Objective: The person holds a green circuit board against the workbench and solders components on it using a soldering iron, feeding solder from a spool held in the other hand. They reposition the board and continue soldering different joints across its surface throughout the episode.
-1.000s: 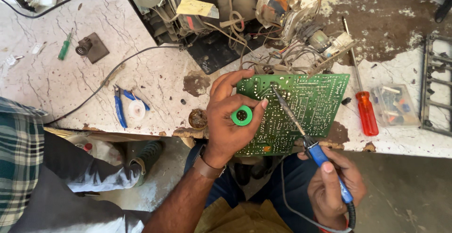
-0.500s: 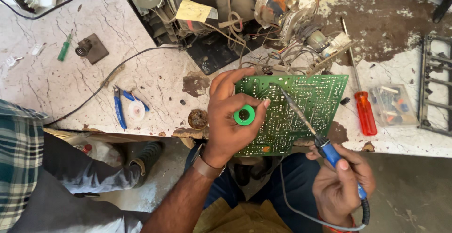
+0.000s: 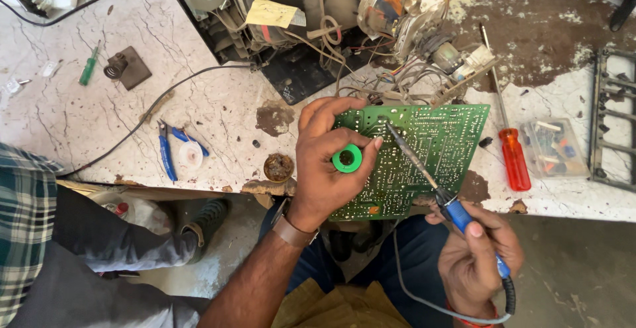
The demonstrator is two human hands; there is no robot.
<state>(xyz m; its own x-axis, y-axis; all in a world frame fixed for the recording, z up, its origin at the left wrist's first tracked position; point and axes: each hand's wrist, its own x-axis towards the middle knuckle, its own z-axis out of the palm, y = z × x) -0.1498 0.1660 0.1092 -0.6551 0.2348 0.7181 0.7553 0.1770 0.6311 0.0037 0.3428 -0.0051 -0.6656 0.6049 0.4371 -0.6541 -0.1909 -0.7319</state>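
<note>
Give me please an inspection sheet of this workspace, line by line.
Surface: cracked white bench top with brown worn patches.
Job's things: green circuit board; left hand holds it with a green spool; right hand grips a blue-handled soldering iron, tip on the board.
Clutter: blue pliers, orange screwdriver, small green screwdriver, small round tin.
Grips: both closed.
Cables: black lead across the bench; iron's grey cord.
Surroundings: opened appliance; a seated person's checked sleeve.

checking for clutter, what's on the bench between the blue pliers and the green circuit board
In the head view, between the blue pliers and the green circuit board lie a small round tin, a brown worn patch, and the left hand gripping the board.
</note>
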